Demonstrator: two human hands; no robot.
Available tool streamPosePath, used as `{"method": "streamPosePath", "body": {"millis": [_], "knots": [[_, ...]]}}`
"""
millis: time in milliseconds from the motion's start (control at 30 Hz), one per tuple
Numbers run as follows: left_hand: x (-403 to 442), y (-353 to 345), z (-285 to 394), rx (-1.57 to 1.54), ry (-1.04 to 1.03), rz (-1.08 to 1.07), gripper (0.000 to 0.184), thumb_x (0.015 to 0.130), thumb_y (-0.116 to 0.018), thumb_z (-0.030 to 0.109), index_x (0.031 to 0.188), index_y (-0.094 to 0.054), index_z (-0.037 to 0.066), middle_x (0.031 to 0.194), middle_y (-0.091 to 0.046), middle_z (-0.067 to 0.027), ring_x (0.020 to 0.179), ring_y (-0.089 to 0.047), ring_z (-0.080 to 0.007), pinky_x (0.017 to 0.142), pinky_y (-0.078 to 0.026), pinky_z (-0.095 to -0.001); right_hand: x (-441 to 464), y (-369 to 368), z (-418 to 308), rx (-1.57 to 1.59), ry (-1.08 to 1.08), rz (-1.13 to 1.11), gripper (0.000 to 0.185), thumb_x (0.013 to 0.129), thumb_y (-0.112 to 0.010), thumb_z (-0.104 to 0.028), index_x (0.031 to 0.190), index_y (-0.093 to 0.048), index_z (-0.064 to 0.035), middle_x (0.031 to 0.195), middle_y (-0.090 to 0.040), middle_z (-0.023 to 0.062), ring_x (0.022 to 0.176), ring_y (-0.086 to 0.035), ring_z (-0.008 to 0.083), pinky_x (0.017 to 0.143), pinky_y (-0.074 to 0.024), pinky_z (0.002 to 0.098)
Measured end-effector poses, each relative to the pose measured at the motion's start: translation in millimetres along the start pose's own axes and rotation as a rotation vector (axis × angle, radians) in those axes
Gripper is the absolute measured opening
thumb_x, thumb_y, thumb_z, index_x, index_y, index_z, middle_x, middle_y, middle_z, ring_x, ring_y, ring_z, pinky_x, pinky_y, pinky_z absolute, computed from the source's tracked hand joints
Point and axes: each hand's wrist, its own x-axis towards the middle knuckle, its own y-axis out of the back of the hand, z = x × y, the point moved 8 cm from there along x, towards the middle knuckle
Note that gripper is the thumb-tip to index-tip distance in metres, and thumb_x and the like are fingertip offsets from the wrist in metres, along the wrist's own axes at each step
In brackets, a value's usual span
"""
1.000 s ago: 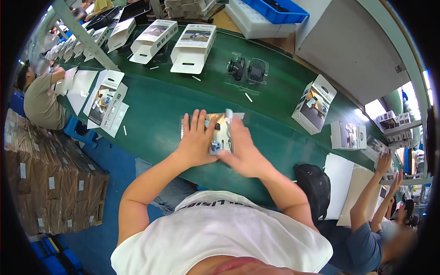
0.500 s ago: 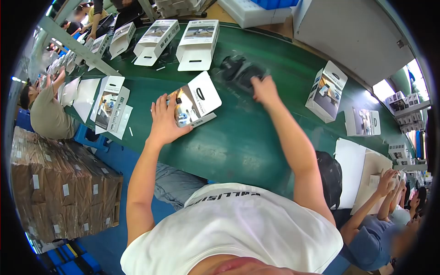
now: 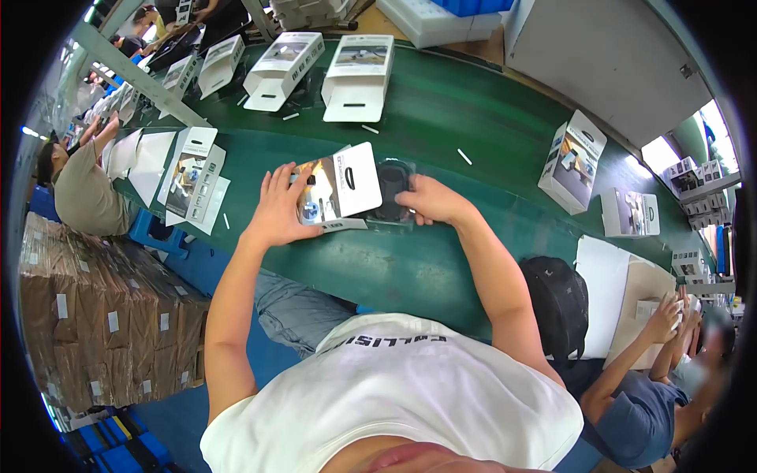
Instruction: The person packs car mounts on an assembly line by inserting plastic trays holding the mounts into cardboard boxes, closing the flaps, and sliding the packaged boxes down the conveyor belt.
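Note:
My left hand (image 3: pixel 277 206) is wrapped over a white printed carton (image 3: pixel 325 194) that lies on its side on the green work surface. Its end flap (image 3: pixel 357 180), with a black hang slot, stands open toward the right. A clear plastic tray with a black part in it (image 3: pixel 391 188) is at the carton's open end, its left side hidden behind the flap. My right hand (image 3: pixel 430 200) grips the tray's right edge, thumb and fingers closed on it. How far the tray reaches into the carton cannot be seen.
Several open cartons (image 3: pixel 359 67) lie along the conveyor belt (image 3: pixel 441 102), with small white strips (image 3: pixel 464 157) nearby. Two more cartons (image 3: pixel 572 162) stand at right. A black backpack (image 3: pixel 556 303) sits beside my right arm. Co-workers (image 3: pixel 91 189) sit on both sides.
My right hand has brought the plastic tray from the belt down and left to the carton's open end. The cartons on the belt have shifted slightly right. My left hand still holds the carton.

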Motion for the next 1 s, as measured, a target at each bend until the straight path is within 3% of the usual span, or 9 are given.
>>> {"method": "streamPosePath", "body": {"millis": [233, 333, 367, 500, 600, 633, 867, 967, 1000], "knots": [[-6.6, -10.7, 14.3, 0.085, -0.116, -0.01, 0.126, 0.062, -0.095, 0.053, 0.167, -0.04, 0.012, 0.168, -0.032, -0.0317, 0.161, -0.025, -0.0497, 0.133, -0.014, -0.068, 43.8, -60.5, 1.0, -0.006, 0.023, -0.012, 0.038, 0.098, -0.072, -0.03, 0.121, -0.071, -0.0007, 0.088, -0.075, 0.0116, 0.064, -0.071, 0.0186, 0.057, -0.0583, 0.036], [-7.1, -7.6, 4.8, 0.063, -0.082, 0.01, 0.124, 0.062, -0.096, 0.052, 0.167, -0.042, 0.012, 0.168, -0.032, -0.0314, 0.161, -0.025, -0.0497, 0.133, -0.013, -0.0681, 49.2, -70.2, -26.1, -0.695, 0.5, 0.422, 0.041, 0.098, -0.077, -0.034, 0.119, -0.073, -0.0002, 0.096, -0.078, 0.014, 0.081, -0.074, 0.0216, 0.072, -0.0618, 0.0407], [-6.9, -5.4, -2.3, 0.062, -0.055, 0.019, 0.124, 0.063, -0.095, 0.052, 0.167, -0.042, 0.012, 0.168, -0.032, -0.0316, 0.161, -0.025, -0.0498, 0.133, -0.013, -0.0682, 48.0, -64.9, -22.7, -0.943, 0.362, 0.575, 0.036, 0.103, -0.073, -0.032, 0.121, -0.076, -0.0013, 0.103, -0.08, 0.0139, 0.1, -0.076, 0.0247, 0.091, -0.061, 0.0429], [-2.1, -2.4, -10.1, 0.07, -0.03, 0.045, 0.122, 0.064, -0.095, 0.053, 0.166, -0.042, 0.011, 0.168, -0.032, -0.0325, 0.161, -0.025, -0.0501, 0.133, -0.013, -0.0683, 54.8, -73.1, -8.8, 0.337, 0.277, 0.048, 0.044, 0.115, -0.056, -0.032, 0.145, -0.068, -0.0027, 0.146, -0.071, 0.0123, 0.13, -0.07, 0.0281, 0.11, -0.0554, 0.0464], [13.8, -13.0, 9.0, 0.087, -0.059, 0.025, 0.124, 0.065, -0.095, 0.054, 0.167, -0.041, 0.009, 0.168, -0.032, -0.0329, 0.16, -0.026, -0.0505, 0.132, -0.014, -0.0695, 59.1, -81.0, 8.5, 1.091, 0.091, 0.0, 0.057, 0.117, -0.051, -0.046, 0.153, -0.062, -0.0031, 0.151, -0.067, 0.0133, 0.137, -0.065, 0.0271, 0.114, -0.0537, 0.0481], [21.3, -10.2, 11.2, 0.096, -0.04, 0.032, 0.125, 0.064, -0.095, 0.053, 0.167, -0.04, 0.009, 0.168, -0.032, -0.0323, 0.16, -0.026, -0.0505, 0.131, -0.015, -0.0702, 42.7, -64.2, -16.3, 1.27, 0.152, -0.301, 0.061, 0.118, -0.046, -0.051, 0.15, -0.063, -0.002, 0.142, -0.072, 0.0147, 0.136, -0.066, 0.0267, 0.114, -0.0538, 0.0485], [62.9, 11.4, 77.7, -0.059, -0.242, 0.273, 0.113, 0.075, -0.094, 0.052, 0.166, -0.041, 0.009, 0.174, -0.027, -0.0331, 0.163, -0.024, -0.0507, 0.13, -0.014, -0.0736, -14.7, 135.2, -4.0, 0.108, -0.032, 0.607, 0.041, 0.097, -0.076, -0.033, 0.113, -0.077, 0.0046, 0.101, -0.08, 0.0112, 0.086, -0.076, 0.0225, 0.08, -0.0622, 0.0423], [23.5, 19.2, 58.3, -0.157, -0.249, 0.304, 0.101, 0.082, -0.09, 0.049, 0.162, -0.044, 0.008, 0.171, -0.033, -0.0294, 0.161, -0.029, -0.0503, 0.13, -0.015, -0.0742, -89.2, 249.8, -6.3, -0.864, -0.476, 1.232, 0.057, 0.094, -0.08, -0.042, 0.125, -0.072, 0.0051, 0.111, -0.079, 0.023, 0.103, -0.077, 0.0384, 0.095, -0.0573, 0.0487], [18.4, 16.3, 50.3, -0.194, -0.243, 0.303, 0.099, 0.083, -0.089, 0.048, 0.162, -0.045, 0.007, 0.17, -0.034, -0.029, 0.16, -0.03, -0.05, 0.13, -0.015, -0.0742, -101.5, 205.9, -76.3, -1.151, -0.323, 1.442, 0.069, 0.09, -0.084, -0.042, 0.136, -0.066, 0.0057, 0.13, -0.073, 0.0296, 0.124, -0.07, 0.0422, 0.107, -0.0522, 0.0519]]}}
